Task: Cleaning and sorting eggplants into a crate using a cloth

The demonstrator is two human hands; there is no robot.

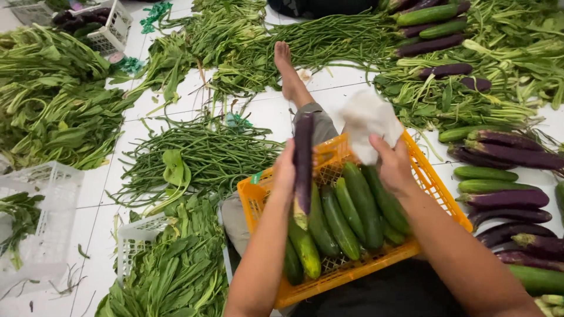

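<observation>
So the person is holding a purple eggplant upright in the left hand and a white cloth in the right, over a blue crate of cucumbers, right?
Not quite: the crate is orange, not blue. The head view shows the left hand holding the purple eggplant upright and the right hand holding the white cloth, over the cucumbers lying in that orange crate.
</observation>
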